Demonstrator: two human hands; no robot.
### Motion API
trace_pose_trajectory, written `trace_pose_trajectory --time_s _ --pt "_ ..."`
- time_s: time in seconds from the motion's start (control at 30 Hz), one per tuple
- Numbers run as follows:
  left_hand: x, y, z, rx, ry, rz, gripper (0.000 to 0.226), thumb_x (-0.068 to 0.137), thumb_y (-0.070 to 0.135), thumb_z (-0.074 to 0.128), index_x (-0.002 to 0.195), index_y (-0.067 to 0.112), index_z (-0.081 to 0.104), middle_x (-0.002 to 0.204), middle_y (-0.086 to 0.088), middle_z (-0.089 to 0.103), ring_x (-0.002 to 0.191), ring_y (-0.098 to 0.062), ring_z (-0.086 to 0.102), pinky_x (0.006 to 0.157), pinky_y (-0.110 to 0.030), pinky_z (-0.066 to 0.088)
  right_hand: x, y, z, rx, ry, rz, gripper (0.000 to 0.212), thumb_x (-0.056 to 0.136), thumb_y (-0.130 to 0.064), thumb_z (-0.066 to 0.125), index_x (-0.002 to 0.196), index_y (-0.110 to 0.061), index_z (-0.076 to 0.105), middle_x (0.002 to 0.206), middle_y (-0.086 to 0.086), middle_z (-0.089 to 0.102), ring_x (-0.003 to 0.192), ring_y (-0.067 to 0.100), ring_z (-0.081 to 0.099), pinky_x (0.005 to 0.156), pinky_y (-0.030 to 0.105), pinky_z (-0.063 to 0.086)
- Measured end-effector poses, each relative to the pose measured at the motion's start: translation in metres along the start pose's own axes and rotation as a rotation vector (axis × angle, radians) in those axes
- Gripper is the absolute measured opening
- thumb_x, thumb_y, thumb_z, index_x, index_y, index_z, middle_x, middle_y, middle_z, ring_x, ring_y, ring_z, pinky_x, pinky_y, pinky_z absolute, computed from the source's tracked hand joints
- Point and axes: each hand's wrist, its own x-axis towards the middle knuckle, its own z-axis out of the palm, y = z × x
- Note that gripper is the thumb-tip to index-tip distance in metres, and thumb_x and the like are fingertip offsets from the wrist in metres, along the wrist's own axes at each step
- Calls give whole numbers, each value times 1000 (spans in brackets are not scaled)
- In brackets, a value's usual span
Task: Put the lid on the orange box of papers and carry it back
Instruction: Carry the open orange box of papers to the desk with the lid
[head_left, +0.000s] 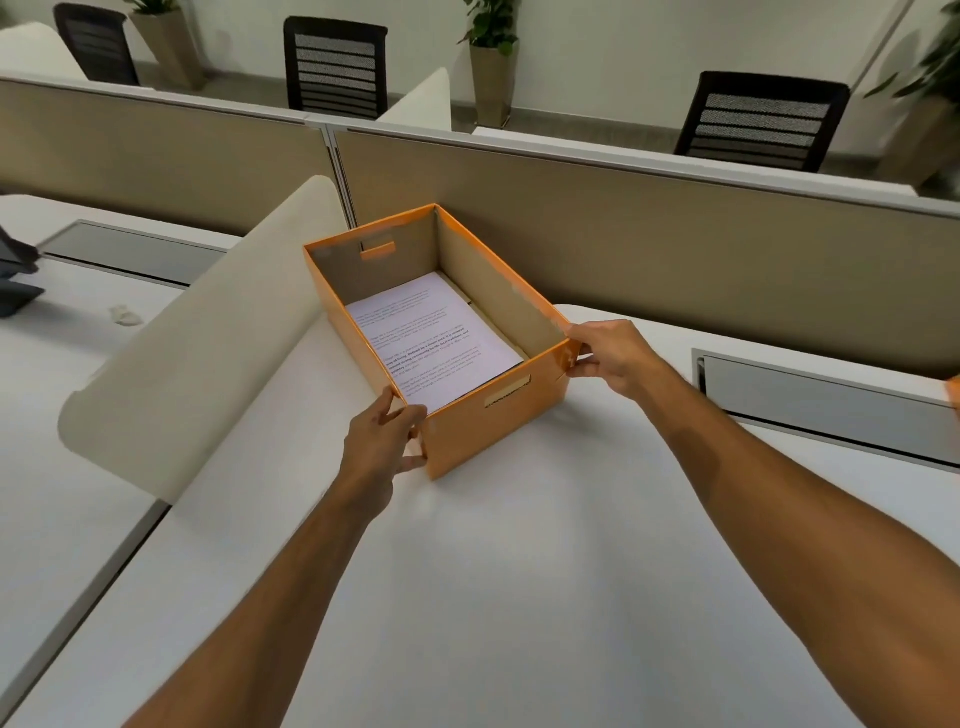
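Orange box (498, 431), head view: sits open on the white desk (519, 597), lid off, skewed so one corner points toward the camera. It stands close to the tan partition (675, 234) behind it and just beside the cream curved divider (208, 353) on its left. Cardboard-brown inside walls; handle cutouts in the near and far end walls. Printed papers (431, 343) lie flat on the bottom, text visible but too blurred to read.

Left hand (382, 441): forearm reaches in from lower left, nearly straight. Hand closed around the near left corner of the box, thumb on top near the rim, fingers curled against the outer side wall. Gripping the box.

Right hand (613, 358): forearm comes in from lower right, long diagonal, wrist slightly bent inward. Fingers pinch the near right corner, fingertips on the orange edge, thumb underneath them on the end wall. Also holding the box.

Both arms bare. Box bottom appears to rest on the desk; cannot tell whether it is lifted at all.

A sliver of orange (953, 395) shows at the right frame edge; too little to identify.

Background: black mesh chairs (335, 67) beyond the partition, potted plants (491, 57) against the wall.
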Motion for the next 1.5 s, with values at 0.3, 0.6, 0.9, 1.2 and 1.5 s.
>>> trace_pose_trajectory --time_s 0.3,0.6,0.9,1.2,1.5 --pt "-40 2 16 31 -71 16 59 93 15 61 149 22 43 122 3 68 118 -36 59 89 -59 55 -53 14 -61 94 -31 -21 24 90 -10 66 104 9 69 93 21 63 83 34 64 77 51 62" --pt "-88 -7 46 103 -173 45 58 91 18 63 147 22 48 129 1 67 110 -32 66 79 -52 61 -128 42 -130 35 -95 15 22 94 -19 57 114 -12 62 104 14 58 100 37 62 77 59 59" --pt "-153 -31 92 185 -299 49 61 90 31 69 146 26 48 130 -4 66 116 -34 63 86 -58 57 -225 96 -202 162 -20 -44 32 95 -17 57 127 -25 62 115 9 66 101 36 66 66 56 61" --pt "-225 -64 130 290 -380 69 55 92 27 64 146 27 49 125 -1 68 114 -35 63 78 -52 61 -326 147 -260 209 68 -58 32 97 -16 56 124 -30 62 111 2 69 100 34 67 65 55 62" --pt "-278 -95 136 394 -403 60 52 95 30 62 145 25 49 134 -5 61 116 -37 60 73 -48 62 -402 196 -273 275 122 -11 40 95 -9 53 133 -21 57 118 13 67 103 39 64 74 68 56"
